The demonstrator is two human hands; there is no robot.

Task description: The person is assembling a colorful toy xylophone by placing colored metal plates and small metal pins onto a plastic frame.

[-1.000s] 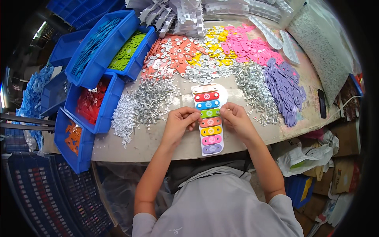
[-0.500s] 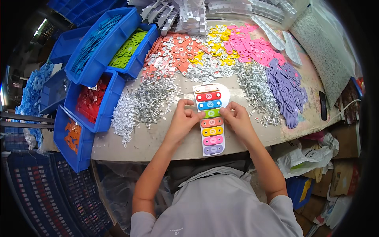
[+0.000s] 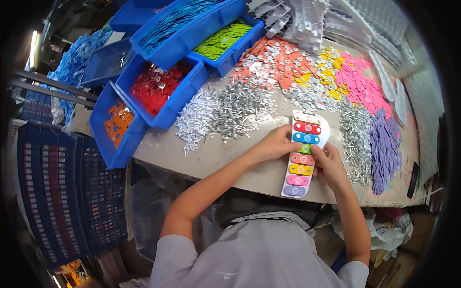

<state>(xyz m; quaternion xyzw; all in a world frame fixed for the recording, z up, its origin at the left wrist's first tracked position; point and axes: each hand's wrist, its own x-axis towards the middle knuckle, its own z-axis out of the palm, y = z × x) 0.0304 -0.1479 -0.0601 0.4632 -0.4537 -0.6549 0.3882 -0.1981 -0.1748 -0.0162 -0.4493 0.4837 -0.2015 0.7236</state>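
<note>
A toy xylophone with a white base [image 3: 323, 126] and a row of coloured bars lies at the table's near edge, slightly tilted. My left hand [image 3: 274, 145] grips its left side, thumb on the left end of the green bar [image 3: 303, 148]. My right hand [image 3: 331, 165] closes on the opposite side, its thumb at the green bar's right end. White caps show on both ends of the red bar [image 3: 307, 127] and blue bar [image 3: 305, 138]. The lower bars, down to a purple one [image 3: 294, 190], have dark holes at their ends. Some of my fingertips are hidden.
Blue bins hold blue [image 3: 180, 21], green [image 3: 223, 41], red [image 3: 158, 86] and orange pieces [image 3: 118, 124]. White caps [image 3: 194, 117] and metal pins [image 3: 235, 108] lie left of the xylophone. More pins [image 3: 354, 139] and purple bars [image 3: 384, 153] are on the right. Coral, yellow and pink bars lie beyond.
The view has swung left, so the table and bins sit farther right in the picture. Both hands remain at the green bar, and the xylophone now appears more tilted.
</note>
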